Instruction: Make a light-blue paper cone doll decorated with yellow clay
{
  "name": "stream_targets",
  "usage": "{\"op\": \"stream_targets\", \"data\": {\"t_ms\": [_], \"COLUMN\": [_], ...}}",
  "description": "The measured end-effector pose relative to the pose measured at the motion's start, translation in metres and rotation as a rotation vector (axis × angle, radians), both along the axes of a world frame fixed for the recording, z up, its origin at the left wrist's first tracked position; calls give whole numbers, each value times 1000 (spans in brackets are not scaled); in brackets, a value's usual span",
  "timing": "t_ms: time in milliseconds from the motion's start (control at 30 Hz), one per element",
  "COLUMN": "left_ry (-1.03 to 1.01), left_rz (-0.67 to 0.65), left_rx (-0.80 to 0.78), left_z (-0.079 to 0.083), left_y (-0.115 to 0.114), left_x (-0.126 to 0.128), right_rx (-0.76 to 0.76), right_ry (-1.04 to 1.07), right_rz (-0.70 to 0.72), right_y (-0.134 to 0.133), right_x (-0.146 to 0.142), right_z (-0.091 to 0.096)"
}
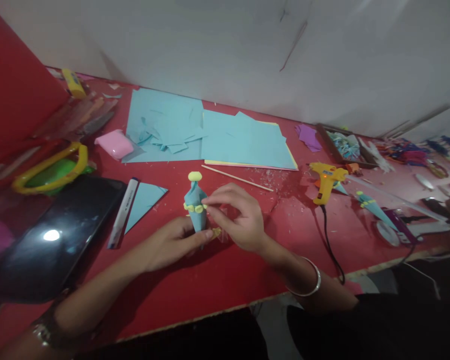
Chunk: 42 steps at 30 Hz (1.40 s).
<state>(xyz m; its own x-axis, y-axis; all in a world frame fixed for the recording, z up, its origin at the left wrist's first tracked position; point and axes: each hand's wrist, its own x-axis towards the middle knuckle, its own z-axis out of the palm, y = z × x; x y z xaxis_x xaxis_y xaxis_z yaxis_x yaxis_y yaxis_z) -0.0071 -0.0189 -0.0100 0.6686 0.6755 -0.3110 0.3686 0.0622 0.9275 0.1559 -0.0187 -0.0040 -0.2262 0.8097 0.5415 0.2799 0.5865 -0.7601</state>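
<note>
Upright over the table stands a light-blue paper cone figure [197,219], with a yellow round piece at its top and a ring of small yellow pieces around its middle. My left hand [180,238] is closed around the cone's lower part, thumb across the front. With thumb and index finger pinched, my right hand [242,216] touches the right side of the yellow ring; what lies between those fingertips is too small to make out. A small yellowish scrap [216,233] shows by my left thumb.
Blue paper sheets [243,140] and cut scraps lie at the back, near a thin stick [238,178]. A yellow glue gun [326,180] with a cord stands right. Left are a marker [123,214], a blue triangle [144,202] and a black tablet-like slab [60,240]. Another blue cone [375,207] lies far right.
</note>
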Motion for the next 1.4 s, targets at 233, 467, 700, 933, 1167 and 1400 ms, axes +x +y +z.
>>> {"op": "stream_targets", "data": {"t_ms": [233, 467, 700, 933, 1167, 1400], "left_ry": [-2, 16, 2, 6, -5, 104], "left_rz": [1, -15, -39, -34, -20, 159], "left_rx": [12, 26, 35, 73, 68, 70], "left_z": [0, 1, 0, 0, 3, 2], "left_y": [0, 0, 0, 0, 0, 0], "left_x": [0, 0, 0, 1, 1, 0], "right_rx": [-72, -115, -135, -132, -177, -351], "right_ry": [-8, -22, 41, 14, 81, 160], "right_rz": [3, 21, 77, 57, 102, -40], "right_y": [2, 4, 5, 6, 6, 23], "right_x": [0, 2, 3, 3, 2, 26], "right_z": [-2, -2, -4, -3, -4, 1]}}
